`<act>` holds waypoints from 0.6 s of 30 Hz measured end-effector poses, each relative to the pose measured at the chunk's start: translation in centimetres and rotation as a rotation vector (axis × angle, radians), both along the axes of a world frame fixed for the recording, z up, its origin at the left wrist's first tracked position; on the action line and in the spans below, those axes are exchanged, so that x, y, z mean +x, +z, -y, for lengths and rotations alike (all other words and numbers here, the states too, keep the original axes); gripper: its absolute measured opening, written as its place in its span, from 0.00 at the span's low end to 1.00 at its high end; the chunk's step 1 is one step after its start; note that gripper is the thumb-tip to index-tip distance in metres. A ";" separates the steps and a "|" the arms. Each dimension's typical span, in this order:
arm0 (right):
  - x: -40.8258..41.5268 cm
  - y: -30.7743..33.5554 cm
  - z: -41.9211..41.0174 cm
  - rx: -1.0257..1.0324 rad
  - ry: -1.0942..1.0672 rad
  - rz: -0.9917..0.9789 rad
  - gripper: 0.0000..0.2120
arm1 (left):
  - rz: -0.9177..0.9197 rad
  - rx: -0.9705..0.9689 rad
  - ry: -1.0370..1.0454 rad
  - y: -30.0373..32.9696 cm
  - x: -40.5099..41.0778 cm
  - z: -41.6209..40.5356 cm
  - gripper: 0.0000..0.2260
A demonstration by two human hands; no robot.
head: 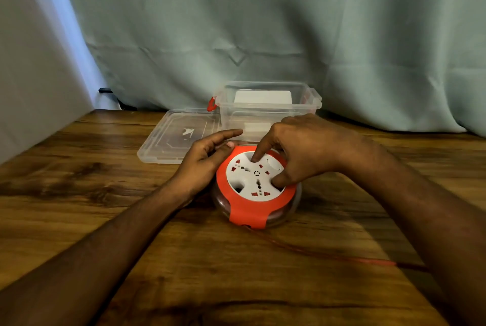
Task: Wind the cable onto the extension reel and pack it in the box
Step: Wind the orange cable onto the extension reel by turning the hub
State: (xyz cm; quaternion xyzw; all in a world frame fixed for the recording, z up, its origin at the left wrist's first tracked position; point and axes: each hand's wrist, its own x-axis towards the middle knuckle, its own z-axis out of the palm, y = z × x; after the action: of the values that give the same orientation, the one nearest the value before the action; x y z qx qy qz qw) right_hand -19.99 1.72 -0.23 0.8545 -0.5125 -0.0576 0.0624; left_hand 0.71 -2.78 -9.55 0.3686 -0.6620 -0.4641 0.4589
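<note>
Orange-and-white extension reel flat on the wooden table, sockets facing up, just in front of the clear plastic box. Left hand against the reel's left rim, thumb on the orange edge, index finger stretched straight toward the box, nothing grasped. Right hand over the white socket face, index fingertip and thumb tip each pressed into a recess, other fingers curled. Red cable trailing from the reel's near edge across the table to the right, passing under the right forearm. Box open, its clear lid lying flat to its left, touching it. Pale green curtain behind.
</note>
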 end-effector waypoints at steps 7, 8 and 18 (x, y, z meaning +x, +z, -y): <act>0.0 -0.2 0.2 -0.018 -0.011 -0.006 0.31 | 0.015 -0.003 0.014 0.0 -0.1 0.1 0.15; 0.0 -0.3 0.3 -0.019 -0.014 -0.002 0.31 | 0.010 0.000 0.013 0.0 -0.1 0.0 0.15; 1.1 -1.2 0.5 0.021 -0.031 0.050 0.28 | 0.009 -0.022 0.021 -0.1 -0.1 0.1 0.14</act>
State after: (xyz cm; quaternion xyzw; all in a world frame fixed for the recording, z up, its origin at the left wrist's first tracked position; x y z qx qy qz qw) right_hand -18.92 1.23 -1.41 0.8483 -0.5263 -0.0426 0.0396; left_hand 0.65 -2.93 -9.69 0.3725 -0.6652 -0.4505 0.4645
